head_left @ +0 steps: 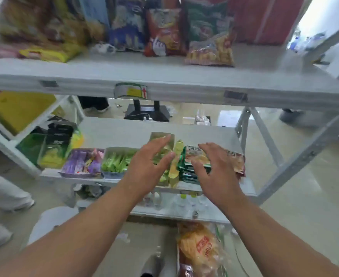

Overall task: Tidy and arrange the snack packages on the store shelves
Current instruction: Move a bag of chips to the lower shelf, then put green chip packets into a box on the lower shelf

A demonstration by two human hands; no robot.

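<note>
Head view looks down on a white metal shelf unit, and the middle shelf (pixel 204 134) serves as the landmark here. Both bare hands reach over its front half. The left hand (pixel 148 166) has its fingers spread and nearly straight, gripping nothing, hovering over an open carton of yellow-green packets (pixel 171 168) that stands at the shelf's front centre. The right hand (pixel 214 172) is likewise spread with relaxed fingers, holding nothing; it hangs over a stack of flat green-edged packets (pixel 186 172) and a brownish bag with a white printed label (pixel 237 160), both on the shelf's front right (whether the fingertips touch the packets I cannot tell, as the picture is blurred).

Further left along the same shelf's front edge sit an open tray of bright green sachets (pixel 116 162), then a purple tray of mixed purple and pink packs (pixel 82 163), then glossy green-and-black bags (pixel 52 144) at the left end.

Above the middle shelf, the top shelf (pixel 164 76) carries upright crisp bags: an orange-red one (pixel 162 31), a dark green one with yellow snacks pictured (pixel 210 35), a blue one (pixel 126 27), and a yellow pack lying flat (pixel 50 51) to the left. Below the middle shelf, on the floor in front, lies a clear bag of orange crisps (pixel 200 246).
</note>
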